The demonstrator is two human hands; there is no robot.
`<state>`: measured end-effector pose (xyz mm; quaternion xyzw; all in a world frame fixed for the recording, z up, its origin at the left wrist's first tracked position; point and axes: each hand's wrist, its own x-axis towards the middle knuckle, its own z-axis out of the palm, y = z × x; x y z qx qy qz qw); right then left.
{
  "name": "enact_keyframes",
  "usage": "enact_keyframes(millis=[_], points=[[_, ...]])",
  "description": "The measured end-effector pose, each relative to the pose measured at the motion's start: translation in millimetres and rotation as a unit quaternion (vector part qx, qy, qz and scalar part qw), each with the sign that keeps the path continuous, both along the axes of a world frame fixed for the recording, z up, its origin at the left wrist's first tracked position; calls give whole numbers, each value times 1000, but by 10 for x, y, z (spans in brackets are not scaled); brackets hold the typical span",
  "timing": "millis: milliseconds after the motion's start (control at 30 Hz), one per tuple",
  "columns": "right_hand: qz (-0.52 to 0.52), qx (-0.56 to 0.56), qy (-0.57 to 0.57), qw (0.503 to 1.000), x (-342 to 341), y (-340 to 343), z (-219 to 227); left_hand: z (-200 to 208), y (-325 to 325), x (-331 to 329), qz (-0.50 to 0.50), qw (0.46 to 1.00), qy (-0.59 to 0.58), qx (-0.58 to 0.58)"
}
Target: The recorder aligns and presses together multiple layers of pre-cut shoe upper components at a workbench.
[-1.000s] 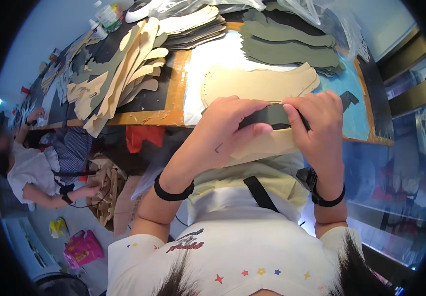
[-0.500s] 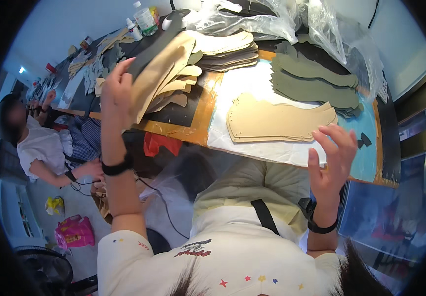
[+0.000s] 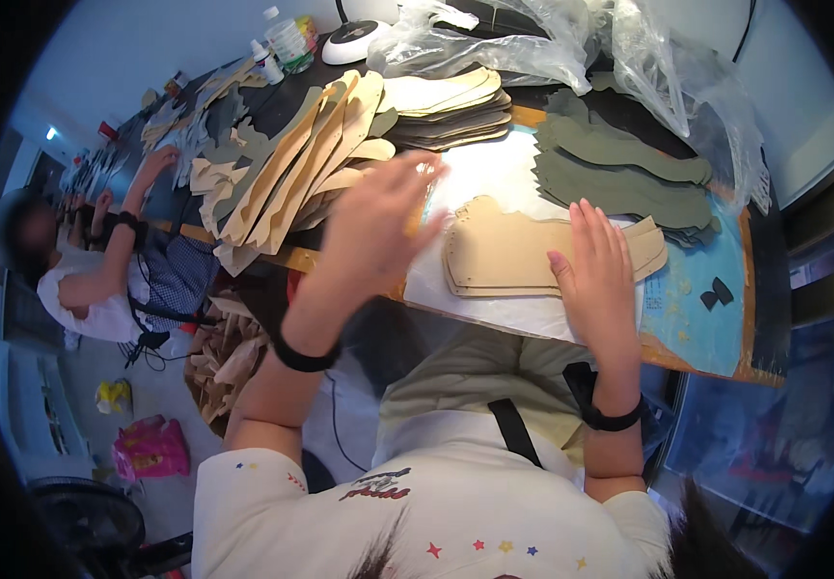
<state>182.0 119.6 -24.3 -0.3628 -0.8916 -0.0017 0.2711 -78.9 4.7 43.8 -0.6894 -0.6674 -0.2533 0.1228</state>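
My right hand (image 3: 600,280) lies with straight fingers on a small stack of tan cut pieces (image 3: 504,251), which rests on white sheeting at the table's front. Over the gap left of that stack is my left hand (image 3: 378,227), slightly blurred, its fingers apart and nothing in them. Further left, tan and dark green pieces (image 3: 291,164) are fanned out in an overlapping heap. Behind the tan stack sits a neat pile of tan and dark pieces (image 3: 446,101). Dark green pieces (image 3: 619,179) with jagged ends lie beyond my right hand.
Clear plastic bags (image 3: 494,48) and a white lamp base (image 3: 354,41) are at the back, bottles (image 3: 287,43) to their left. Small dark scraps (image 3: 719,291) lie on the blue sheet (image 3: 692,323). At left another person (image 3: 98,280) reaches over the table.
My left hand has come from the left heap toward the tan stack; the dark strip by it now lies on the heap. My right hand has moved left onto the stack.
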Motion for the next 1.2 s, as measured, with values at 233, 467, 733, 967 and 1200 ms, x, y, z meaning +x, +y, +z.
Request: enact_keyframes(millis=[233, 467, 733, 967, 1200], points=[[-9, -52, -32, 998, 304, -142, 210, -350, 79, 397, -33, 996, -49, -71], [-27, -34, 1, 999, 425, -267, 116, -396, 66, 579, -18, 992, -125, -12], [-40, -26, 9, 999, 433, -303, 77, -468, 142, 679, 5, 998, -60, -11], [-49, -15, 11, 999, 412, -291, 54, -472, 165, 745, 35, 996, -70, 47], [-34, -11, 51, 998, 391, -289, 183, -420, 339, 711, 44, 996, -73, 12]])
